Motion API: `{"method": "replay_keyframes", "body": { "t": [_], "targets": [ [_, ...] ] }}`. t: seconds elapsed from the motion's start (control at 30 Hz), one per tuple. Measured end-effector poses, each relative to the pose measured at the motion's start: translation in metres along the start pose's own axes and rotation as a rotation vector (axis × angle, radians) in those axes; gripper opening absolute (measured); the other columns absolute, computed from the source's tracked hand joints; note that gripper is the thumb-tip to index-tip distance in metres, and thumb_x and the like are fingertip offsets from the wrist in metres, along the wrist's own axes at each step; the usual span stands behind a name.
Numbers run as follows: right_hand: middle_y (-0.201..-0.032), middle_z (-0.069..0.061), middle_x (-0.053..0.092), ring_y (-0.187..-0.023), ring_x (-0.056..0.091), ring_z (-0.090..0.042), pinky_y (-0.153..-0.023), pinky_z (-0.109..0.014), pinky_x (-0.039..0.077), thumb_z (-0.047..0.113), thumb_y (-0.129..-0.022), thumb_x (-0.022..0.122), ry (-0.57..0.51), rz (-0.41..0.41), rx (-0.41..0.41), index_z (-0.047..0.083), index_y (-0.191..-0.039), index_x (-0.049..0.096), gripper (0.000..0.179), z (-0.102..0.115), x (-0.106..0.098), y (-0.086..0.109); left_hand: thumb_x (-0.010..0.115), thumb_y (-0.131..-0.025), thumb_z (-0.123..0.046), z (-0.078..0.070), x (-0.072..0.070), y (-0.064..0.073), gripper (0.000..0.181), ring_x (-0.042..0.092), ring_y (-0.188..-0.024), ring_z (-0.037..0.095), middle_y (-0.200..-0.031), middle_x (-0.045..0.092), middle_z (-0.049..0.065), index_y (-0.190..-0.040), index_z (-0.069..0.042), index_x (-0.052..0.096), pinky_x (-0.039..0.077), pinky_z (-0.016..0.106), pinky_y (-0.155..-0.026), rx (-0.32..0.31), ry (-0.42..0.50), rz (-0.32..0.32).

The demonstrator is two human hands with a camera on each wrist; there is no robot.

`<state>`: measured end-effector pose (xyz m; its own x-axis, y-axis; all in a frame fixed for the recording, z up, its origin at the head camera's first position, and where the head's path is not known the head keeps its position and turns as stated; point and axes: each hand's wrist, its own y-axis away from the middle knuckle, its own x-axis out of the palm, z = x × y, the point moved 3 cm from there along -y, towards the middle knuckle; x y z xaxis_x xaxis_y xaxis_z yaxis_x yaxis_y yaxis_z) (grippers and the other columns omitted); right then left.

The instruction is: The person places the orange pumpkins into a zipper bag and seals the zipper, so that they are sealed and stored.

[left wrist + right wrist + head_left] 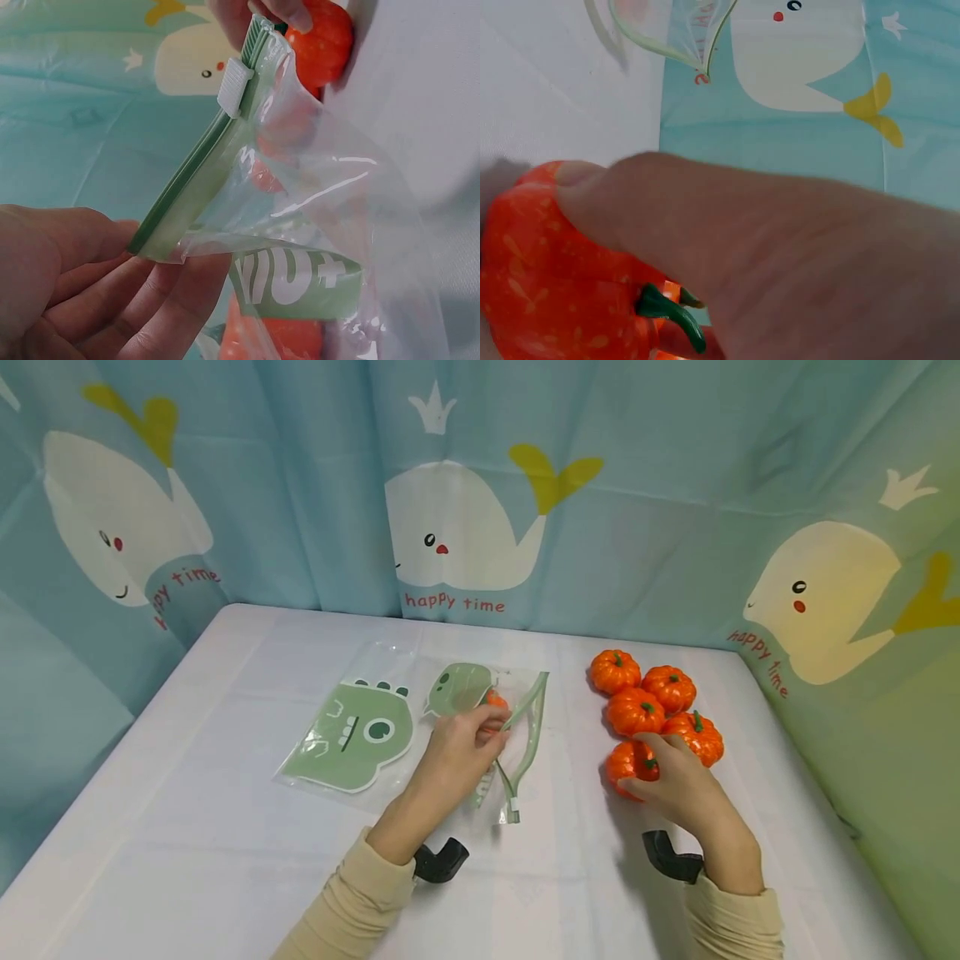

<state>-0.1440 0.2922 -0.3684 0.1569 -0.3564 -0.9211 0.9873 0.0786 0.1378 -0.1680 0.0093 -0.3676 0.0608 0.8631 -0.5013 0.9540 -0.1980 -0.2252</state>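
My left hand (pixel 453 756) pinches the green zip edge of a clear plastic zip bag (pixel 390 202) between thumb and fingers, and the bag's mouth gapes toward the right. A white slider (pixel 235 86) sits on its zip. Inside the bag lies a small orange toy pumpkin (pixel 274 341), partly hidden by the left hand in the head view. On the right, my right hand (pixel 690 789) grips another orange toy pumpkin (pixel 624 766) at the near end of a cluster, thumb across its side. This pumpkin's curved green stem (pixel 664 307) shows below the thumb in the right wrist view.
Several more orange pumpkins (pixel 634 710) lie close together just beyond the right hand. A flat clear bag with a green one-eyed monster print (pixel 345 735) lies left of the left hand. A blue whale-print curtain (pixel 465 527) hangs behind the white table (pixel 225 860).
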Motion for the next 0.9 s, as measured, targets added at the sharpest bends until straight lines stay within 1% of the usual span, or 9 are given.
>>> {"method": "replay_keyframes", "body": {
  "t": [0.1, 0.3, 0.4, 0.47, 0.63, 0.77, 0.9],
  "targets": [
    [-0.136, -0.031, 0.042, -0.118, 0.051, -0.049, -0.096, -0.067, 0.042, 0.032, -0.085, 0.076, -0.003, 0.019, -0.011, 0.005, -0.141, 0.047, 0.069, 0.002, 0.001, 0.000, 0.069, -0.090, -0.008, -0.001, -0.001, 0.001, 0.025, 0.072, -0.098, 0.019, -0.106, 0.075, 0.008, -0.115, -0.008, 0.071, 0.058, 0.033, -0.084, 0.000, 0.003, 0.000],
    [-0.132, -0.030, 0.041, -0.110, 0.055, -0.045, -0.093, -0.063, 0.047, 0.025, -0.084, 0.076, -0.001, 0.047, -0.035, 0.002, -0.145, 0.042, 0.073, 0.007, 0.004, 0.000, 0.069, -0.090, -0.008, -0.002, -0.002, 0.001, 0.025, 0.072, -0.098, 0.019, -0.106, 0.075, 0.008, -0.115, -0.008, 0.071, 0.058, 0.033, -0.085, -0.005, 0.005, 0.000],
    [-0.134, -0.030, 0.042, -0.110, 0.055, -0.045, -0.094, -0.063, 0.047, 0.023, -0.085, 0.076, -0.007, 0.053, -0.048, 0.002, -0.146, 0.041, 0.073, 0.009, 0.006, 0.000, 0.069, -0.091, -0.008, -0.002, -0.002, 0.002, 0.025, 0.072, -0.098, 0.019, -0.106, 0.075, 0.009, -0.116, -0.008, 0.070, 0.058, 0.033, -0.085, -0.004, 0.002, 0.001],
    [-0.136, -0.029, 0.042, -0.113, 0.055, -0.045, -0.095, -0.064, 0.046, 0.023, -0.085, 0.077, -0.012, 0.051, -0.058, 0.003, -0.145, 0.042, 0.072, 0.011, 0.007, 0.000, 0.069, -0.091, -0.009, -0.001, -0.001, 0.002, 0.025, 0.072, -0.098, 0.019, -0.106, 0.075, 0.009, -0.116, -0.007, 0.070, 0.058, 0.032, -0.085, -0.003, 0.000, 0.002],
    [-0.134, -0.028, 0.047, -0.115, 0.055, -0.044, -0.097, -0.064, 0.045, 0.025, -0.085, 0.077, -0.012, 0.026, -0.087, 0.001, -0.144, 0.044, 0.071, 0.014, 0.008, 0.000, 0.069, -0.091, -0.009, -0.001, -0.001, 0.002, 0.025, 0.072, -0.098, 0.019, -0.106, 0.075, 0.009, -0.115, -0.007, 0.071, 0.058, 0.032, -0.085, -0.006, 0.001, 0.001],
    [-0.130, -0.027, 0.050, -0.113, 0.056, -0.043, -0.097, -0.062, 0.045, 0.028, -0.085, 0.077, -0.007, 0.014, -0.105, 0.001, -0.143, 0.046, 0.071, 0.017, 0.008, -0.001, 0.069, -0.090, -0.009, -0.002, -0.001, 0.002, 0.025, 0.072, -0.098, 0.019, -0.106, 0.075, 0.009, -0.115, -0.007, 0.071, 0.058, 0.033, -0.084, -0.003, -0.001, -0.001],
    [-0.130, -0.027, 0.051, -0.111, 0.058, -0.043, -0.097, -0.062, 0.045, 0.030, -0.085, 0.077, -0.005, 0.019, -0.117, 0.001, -0.143, 0.046, 0.071, 0.020, 0.010, -0.002, 0.069, -0.090, -0.010, -0.001, -0.001, 0.002, 0.025, 0.072, -0.098, 0.018, -0.105, 0.075, 0.008, -0.115, -0.008, 0.071, 0.058, 0.033, -0.085, 0.000, -0.005, -0.003]
  ]
}}
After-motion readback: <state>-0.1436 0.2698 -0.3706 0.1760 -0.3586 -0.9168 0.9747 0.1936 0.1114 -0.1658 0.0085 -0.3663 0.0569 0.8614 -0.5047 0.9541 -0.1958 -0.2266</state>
